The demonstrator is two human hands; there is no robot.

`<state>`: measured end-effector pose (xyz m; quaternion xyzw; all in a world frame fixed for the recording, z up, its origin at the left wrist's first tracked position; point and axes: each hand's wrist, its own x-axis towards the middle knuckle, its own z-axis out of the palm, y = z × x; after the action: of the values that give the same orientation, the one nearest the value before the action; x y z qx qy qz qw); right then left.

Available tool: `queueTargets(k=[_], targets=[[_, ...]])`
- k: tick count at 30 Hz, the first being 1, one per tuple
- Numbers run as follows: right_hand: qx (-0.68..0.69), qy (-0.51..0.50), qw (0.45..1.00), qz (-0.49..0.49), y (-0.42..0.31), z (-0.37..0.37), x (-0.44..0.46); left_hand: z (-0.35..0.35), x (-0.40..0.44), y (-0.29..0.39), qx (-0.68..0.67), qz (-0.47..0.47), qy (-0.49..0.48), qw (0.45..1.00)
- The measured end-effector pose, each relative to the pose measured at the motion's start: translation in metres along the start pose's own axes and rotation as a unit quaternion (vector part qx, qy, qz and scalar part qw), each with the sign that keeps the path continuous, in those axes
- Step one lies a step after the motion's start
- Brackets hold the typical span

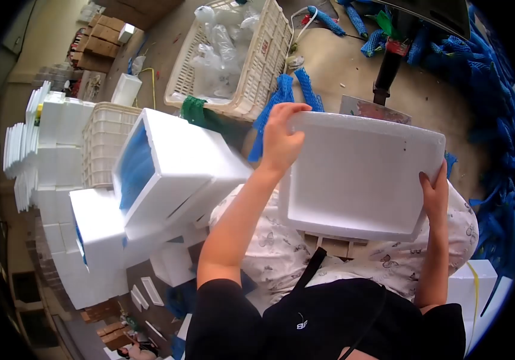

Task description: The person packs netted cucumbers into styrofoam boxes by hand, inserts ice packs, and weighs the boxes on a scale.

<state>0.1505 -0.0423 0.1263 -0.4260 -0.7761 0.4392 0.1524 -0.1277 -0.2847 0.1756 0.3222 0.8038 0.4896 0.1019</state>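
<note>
A white styrofoam box (353,174) with its open side facing me rests over my lap, and its inside holds nothing I can see. My left hand (282,137) grips the box's upper left corner, fingers bent over the rim. On the right wall, my right hand (435,191) holds the box with the thumb inside and the other fingers mostly hidden behind it. Just beyond the box's far edge stands a metal plate (371,109) on a dark post. Blue foam netting (281,102) lies by my left hand.
A white plastic crate (263,66) with clear plastic bags stands ahead on the left. More styrofoam boxes (191,159) are stacked to the left, one holding something blue. Blue netted bundles (497,120) pile up along the right. Another person (140,351) is at the lower left.
</note>
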Motion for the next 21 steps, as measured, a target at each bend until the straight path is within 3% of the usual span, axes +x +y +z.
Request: queueTargets(k=[1,4,8,9,12,14,16,19,20,21], targets=[[-0.026,0.005,1.000,0.010,0.082,-0.023,0.000,0.077,-0.016,-0.013,0.013,0.030,-0.040,0.999],[-0.141,0.015,0.990,0.027,0.154,0.014,0.029,0.088,0.041,-0.085,0.077,0.018,0.004,0.997],[-0.130,0.034,0.985,0.111,0.160,0.026,0.036,-0.011,0.164,-0.210,0.216,0.021,0.240,0.946],[-0.103,0.039,0.987,0.119,0.163,0.025,0.034,-0.031,0.190,-0.242,0.224,-0.064,0.266,0.935],[-0.118,0.062,0.977,0.164,0.166,0.020,0.025,-0.063,0.260,-0.331,0.233,-0.148,0.209,0.938],[-0.138,0.048,0.970,0.193,0.156,0.016,0.023,-0.063,0.302,-0.390,0.311,-0.179,0.171,0.918],[-0.168,0.065,0.962,0.206,0.154,0.017,0.019,-0.065,0.339,-0.446,0.211,-0.365,0.151,0.894],[-0.213,0.089,0.946,0.229,0.153,0.016,0.012,-0.075,0.358,-0.492,0.365,-0.411,0.112,0.828],[-0.218,0.082,0.942,0.240,0.150,0.016,0.013,-0.072,0.354,-0.485,0.374,-0.409,0.161,0.817],[-0.226,0.099,0.937,0.245,0.145,0.020,0.017,-0.077,0.349,-0.480,0.349,-0.385,0.154,0.840]])
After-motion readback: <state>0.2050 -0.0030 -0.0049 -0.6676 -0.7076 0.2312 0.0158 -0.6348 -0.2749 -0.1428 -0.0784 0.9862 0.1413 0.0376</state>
